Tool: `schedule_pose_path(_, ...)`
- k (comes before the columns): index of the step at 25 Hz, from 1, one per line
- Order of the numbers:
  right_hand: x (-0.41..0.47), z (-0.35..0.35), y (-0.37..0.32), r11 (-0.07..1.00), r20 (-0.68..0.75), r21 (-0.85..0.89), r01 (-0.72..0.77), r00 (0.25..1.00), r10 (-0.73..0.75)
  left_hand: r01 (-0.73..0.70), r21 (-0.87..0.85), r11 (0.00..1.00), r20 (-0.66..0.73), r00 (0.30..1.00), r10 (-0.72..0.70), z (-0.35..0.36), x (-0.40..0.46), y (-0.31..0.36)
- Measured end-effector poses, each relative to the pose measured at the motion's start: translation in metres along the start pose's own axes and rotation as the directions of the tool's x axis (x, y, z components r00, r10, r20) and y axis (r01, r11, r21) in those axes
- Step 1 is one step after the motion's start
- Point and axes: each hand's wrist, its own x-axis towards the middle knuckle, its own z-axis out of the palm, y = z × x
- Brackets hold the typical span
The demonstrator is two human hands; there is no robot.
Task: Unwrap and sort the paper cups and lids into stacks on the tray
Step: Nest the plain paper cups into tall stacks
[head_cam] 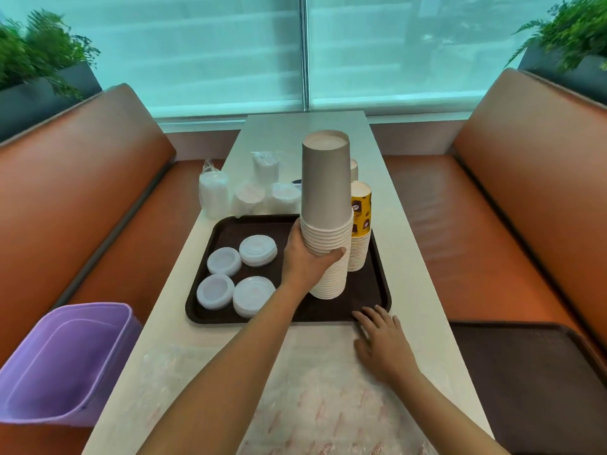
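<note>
The left hand (307,257) grips the tall grey-topped cup stack (326,218), which stands upright on the right half of the brown tray (371,290), just beside a yellow-printed cup stack (360,224). The right hand (381,343) lies flat and open at the tray's near right corner. Four lid stacks (236,277) occupy the tray's left half; bare tray floor shows between. Wrapped lid packs (249,188) stand on the worktop (417,290) beyond the far rim.

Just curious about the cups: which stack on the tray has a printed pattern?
The shorter yellow-and-brown stack, behind the tall plain grey-topped stack the left hand grips.
</note>
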Motion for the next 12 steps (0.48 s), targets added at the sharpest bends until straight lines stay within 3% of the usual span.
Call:
schedule_pose_path(8,-0.004,-0.002,-0.006,1.0,0.001,0.027,-0.002,1.0,0.002,-0.005,-0.042,0.999,0.091,0.996,0.009,0.026,-0.031,0.018)
schedule_pose_path(12,-0.021,-0.006,-0.017,0.998,-0.134,0.04,-0.053,0.989,0.058,0.009,0.159,0.987,0.172,0.984,-0.037,0.004,-0.045,0.003)
